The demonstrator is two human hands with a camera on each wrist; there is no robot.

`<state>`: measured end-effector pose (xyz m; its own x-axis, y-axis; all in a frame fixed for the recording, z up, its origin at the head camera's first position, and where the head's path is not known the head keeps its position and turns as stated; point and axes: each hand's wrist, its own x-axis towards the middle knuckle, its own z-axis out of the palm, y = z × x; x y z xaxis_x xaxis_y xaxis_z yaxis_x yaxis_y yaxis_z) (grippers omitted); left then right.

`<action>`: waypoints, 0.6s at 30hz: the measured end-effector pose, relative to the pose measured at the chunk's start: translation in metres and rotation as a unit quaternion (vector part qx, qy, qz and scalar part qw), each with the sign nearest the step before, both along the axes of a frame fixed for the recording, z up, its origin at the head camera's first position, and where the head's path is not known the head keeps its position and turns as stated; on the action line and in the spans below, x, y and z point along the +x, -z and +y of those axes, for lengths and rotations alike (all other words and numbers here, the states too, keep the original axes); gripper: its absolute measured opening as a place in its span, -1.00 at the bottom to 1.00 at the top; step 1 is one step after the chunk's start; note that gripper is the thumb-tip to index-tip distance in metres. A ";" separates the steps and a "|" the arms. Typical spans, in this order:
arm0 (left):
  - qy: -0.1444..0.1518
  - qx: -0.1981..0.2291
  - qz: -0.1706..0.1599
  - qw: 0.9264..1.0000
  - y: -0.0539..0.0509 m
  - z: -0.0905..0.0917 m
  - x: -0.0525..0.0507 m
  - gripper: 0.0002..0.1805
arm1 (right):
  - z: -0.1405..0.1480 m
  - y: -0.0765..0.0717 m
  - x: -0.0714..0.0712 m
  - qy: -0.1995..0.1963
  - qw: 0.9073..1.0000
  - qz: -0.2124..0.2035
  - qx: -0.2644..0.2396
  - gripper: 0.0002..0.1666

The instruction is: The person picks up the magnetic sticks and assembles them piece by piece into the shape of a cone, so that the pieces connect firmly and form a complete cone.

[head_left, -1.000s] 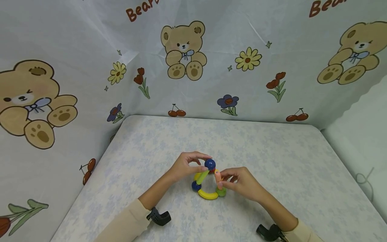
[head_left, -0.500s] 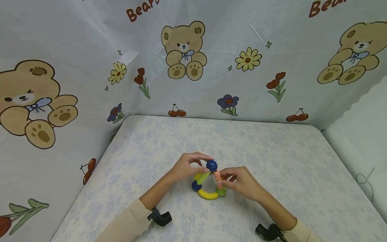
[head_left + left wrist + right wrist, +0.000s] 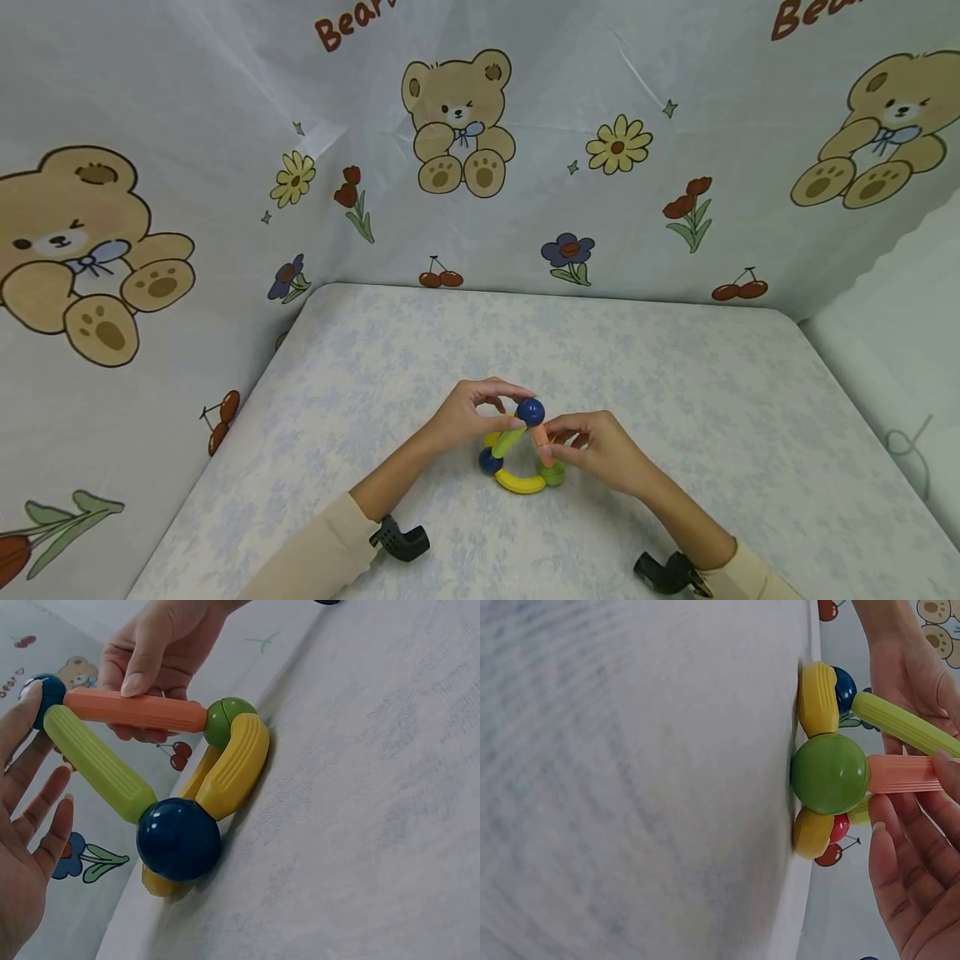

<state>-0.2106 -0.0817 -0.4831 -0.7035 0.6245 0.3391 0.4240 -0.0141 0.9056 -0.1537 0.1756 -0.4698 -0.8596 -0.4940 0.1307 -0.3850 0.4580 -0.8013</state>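
My left hand pinches a dark blue ball at the top of a small frame of toy rods and balls. With thumb and fingers, my right hand holds an orange ridged rod. The rod's upper end meets that blue ball and its lower end meets a green ball. A light green rod slopes from the top ball down to a second dark blue ball. Curved yellow rods form the base on the table. Part of a red ball shows behind.
A pale patterned cloth covers the table. Behind it hangs a sheet printed with bears and flowers. Black wrist cameras sit on both wrists. A thin cord lies at far right.
My left hand has moved slightly right with the top blue ball and the light green rod. The ball now meets the upper end of the orange rod. My right hand has barely moved.
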 end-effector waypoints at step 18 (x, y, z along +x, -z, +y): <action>-0.023 -0.001 -0.006 1.000 0.001 0.003 0.004 -0.61 | 0.001 0.001 -0.002 -0.001 1.000 0.003 -0.007 -0.75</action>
<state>-0.2067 -0.0785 -0.4842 -0.7357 0.5917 0.3295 0.4141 0.0080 0.9102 -0.1555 0.1769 -0.4707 -0.8579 -0.4939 0.1421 -0.3900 0.4454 -0.8059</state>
